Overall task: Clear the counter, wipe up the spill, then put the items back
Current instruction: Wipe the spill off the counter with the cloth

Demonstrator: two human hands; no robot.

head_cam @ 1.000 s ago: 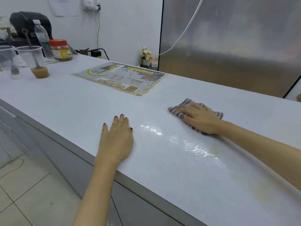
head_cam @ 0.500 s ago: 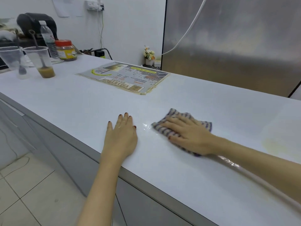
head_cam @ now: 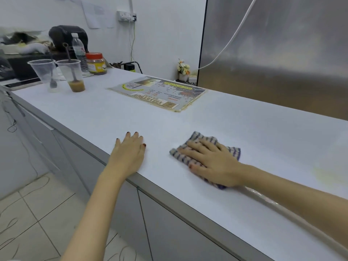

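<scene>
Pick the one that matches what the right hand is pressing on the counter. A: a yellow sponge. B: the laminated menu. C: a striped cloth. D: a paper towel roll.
C: the right hand lies flat on a blue-and-white striped cloth on the counter, while the left hand rests bare beside it.

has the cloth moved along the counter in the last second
Yes. The cloth under the right hand has slid leftward toward the resting left hand, closing the gap, and nearer the counter front edge.

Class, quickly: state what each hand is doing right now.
Left hand: open, flat on the counter, holding nothing.
Right hand: open, pressing the striped cloth down.
</scene>
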